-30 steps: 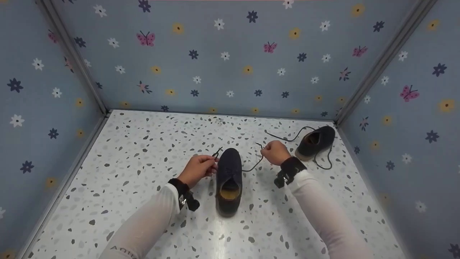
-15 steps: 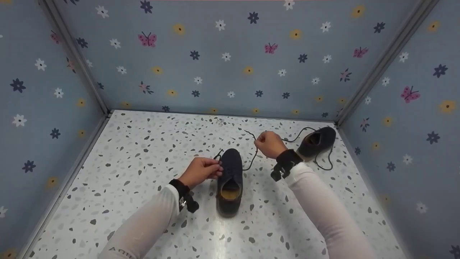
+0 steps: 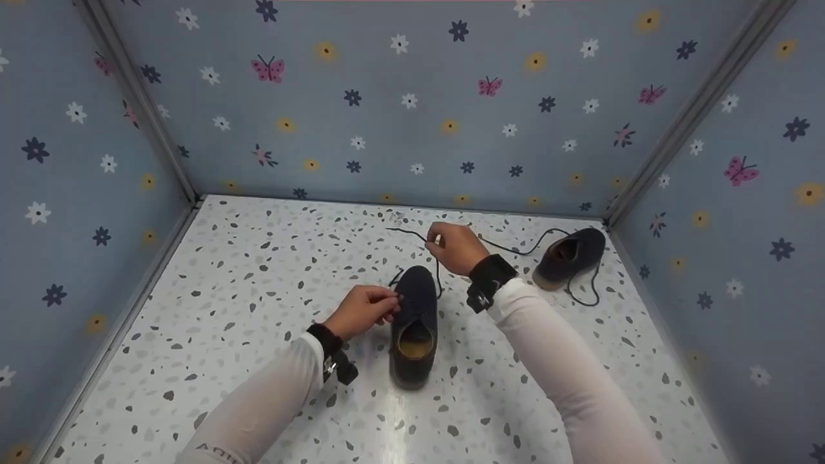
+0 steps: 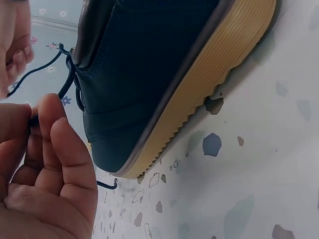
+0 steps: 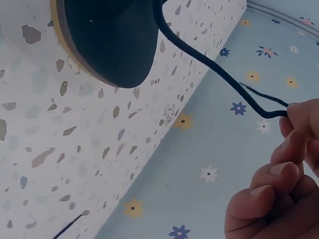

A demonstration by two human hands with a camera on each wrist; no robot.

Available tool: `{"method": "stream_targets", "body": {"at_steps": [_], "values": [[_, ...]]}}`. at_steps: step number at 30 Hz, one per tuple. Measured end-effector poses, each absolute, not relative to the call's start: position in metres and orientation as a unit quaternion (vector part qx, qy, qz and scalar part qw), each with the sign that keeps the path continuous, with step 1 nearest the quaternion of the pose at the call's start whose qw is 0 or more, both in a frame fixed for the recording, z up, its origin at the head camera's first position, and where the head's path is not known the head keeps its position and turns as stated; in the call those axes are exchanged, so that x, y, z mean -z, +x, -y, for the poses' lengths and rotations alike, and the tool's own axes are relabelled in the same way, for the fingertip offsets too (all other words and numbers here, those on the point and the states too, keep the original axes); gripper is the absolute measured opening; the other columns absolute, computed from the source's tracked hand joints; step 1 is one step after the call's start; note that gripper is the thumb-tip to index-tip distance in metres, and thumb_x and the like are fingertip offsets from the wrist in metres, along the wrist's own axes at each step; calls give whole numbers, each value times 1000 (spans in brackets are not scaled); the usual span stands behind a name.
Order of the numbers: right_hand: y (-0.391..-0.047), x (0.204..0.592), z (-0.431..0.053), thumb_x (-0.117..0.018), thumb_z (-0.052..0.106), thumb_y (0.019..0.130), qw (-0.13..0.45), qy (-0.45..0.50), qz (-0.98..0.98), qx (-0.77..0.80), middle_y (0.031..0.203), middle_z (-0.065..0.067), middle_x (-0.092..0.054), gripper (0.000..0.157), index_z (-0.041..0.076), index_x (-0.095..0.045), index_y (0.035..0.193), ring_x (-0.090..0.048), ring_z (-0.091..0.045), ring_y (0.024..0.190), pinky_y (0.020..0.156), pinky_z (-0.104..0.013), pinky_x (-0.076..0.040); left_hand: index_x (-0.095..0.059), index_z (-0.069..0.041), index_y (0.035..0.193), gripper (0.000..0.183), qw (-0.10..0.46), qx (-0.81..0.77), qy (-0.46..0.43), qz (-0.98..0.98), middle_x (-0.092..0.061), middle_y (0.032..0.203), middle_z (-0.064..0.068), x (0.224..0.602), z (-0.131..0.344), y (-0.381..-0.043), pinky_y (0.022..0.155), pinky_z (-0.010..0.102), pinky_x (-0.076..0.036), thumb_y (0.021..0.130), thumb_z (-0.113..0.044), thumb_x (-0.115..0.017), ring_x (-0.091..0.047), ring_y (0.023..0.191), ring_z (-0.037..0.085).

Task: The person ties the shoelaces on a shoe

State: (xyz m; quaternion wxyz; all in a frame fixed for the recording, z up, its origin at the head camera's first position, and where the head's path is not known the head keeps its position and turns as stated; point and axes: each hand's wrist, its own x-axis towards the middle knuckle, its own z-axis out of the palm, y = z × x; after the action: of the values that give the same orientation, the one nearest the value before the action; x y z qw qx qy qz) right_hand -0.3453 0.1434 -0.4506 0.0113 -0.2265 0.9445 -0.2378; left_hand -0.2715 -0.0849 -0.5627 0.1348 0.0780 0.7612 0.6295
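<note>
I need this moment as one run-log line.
left hand: pinches left lace strand; right hand: pinches right lace strand; navy shoe: upright on speckled surface; second shoe: farther right

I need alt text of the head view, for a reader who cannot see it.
A person's left hand and right hand pinch the thin, dark lace of a dark-blue fabric-like shoe, toe pointing away, on a white speckled surface. A second dark shoe sits at the right, near blue-grey panels printed with flowers and butterflies.
</note>
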Motion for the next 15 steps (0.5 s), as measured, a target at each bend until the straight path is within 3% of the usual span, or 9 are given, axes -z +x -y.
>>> {"method": "stream_targets", "body": {"at_steps": [8,15], "values": [[-341,455,-122,-65,26,105,30,-306,-922,236,98,-8,-72,17,15,-74,113,-60,-17,76,70,-32,-47,-77,-5,118,23,141,-617,84,-770,-77,93,6,565,84,-269,65,24,-54,103,-16,-65,-67,73,8],[-343,463,-133,-68,26,103,16,-297,-922,246,93,-8,-71,15,14,-75,110,-58,-17,74,71,-33,-47,-77,-4,118,22,140,-621,77,-768,-76,92,5,567,84,-269,64,23,-55,102,-15,-66,-68,73,9]]}}
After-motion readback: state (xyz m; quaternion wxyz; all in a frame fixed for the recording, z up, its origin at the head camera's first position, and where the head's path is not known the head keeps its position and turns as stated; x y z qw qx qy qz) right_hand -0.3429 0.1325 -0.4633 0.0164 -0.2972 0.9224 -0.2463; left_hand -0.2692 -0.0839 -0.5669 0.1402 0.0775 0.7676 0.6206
